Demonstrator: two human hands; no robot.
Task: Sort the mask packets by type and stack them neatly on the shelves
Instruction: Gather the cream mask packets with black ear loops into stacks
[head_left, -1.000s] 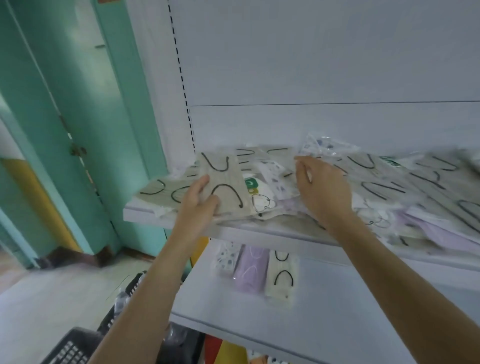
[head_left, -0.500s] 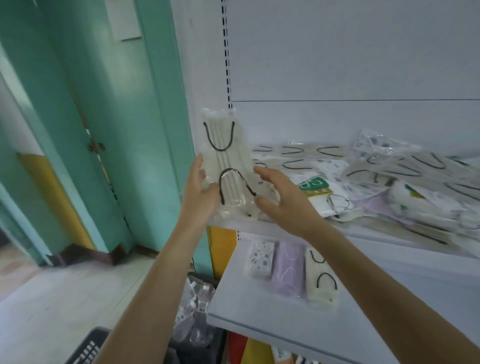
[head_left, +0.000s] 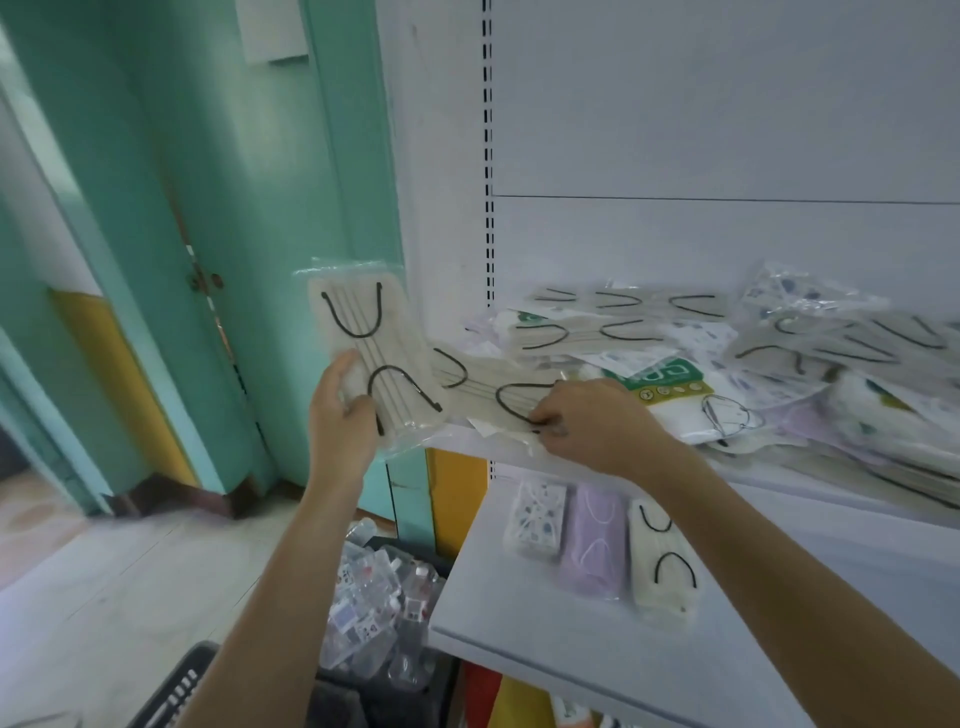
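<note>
My left hand (head_left: 340, 415) grips a beige mask packet with black ear loops (head_left: 371, 348), held upright off the left end of the upper shelf (head_left: 753, 475). My right hand (head_left: 592, 421) pinches a second beige black-loop packet (head_left: 498, 395) lying at that shelf's front left edge. Behind it spreads a loose pile of mixed mask packets (head_left: 779, 364). On the lower shelf (head_left: 519, 639) three packets lie side by side: a patterned white one (head_left: 535, 519), a purple one (head_left: 595, 540) and a beige black-loop one (head_left: 662, 561).
A teal door and frame (head_left: 249, 260) stand to the left of the white shelf unit. Below the shelves a dark basket (head_left: 384, 623) holds clear plastic packets, and another dark crate (head_left: 176, 691) sits on the pale floor.
My left hand keeps the upright beige packet and has carried it left, off the shelf end. My right hand has let go of it and taken hold of another beige packet on the shelf.
</note>
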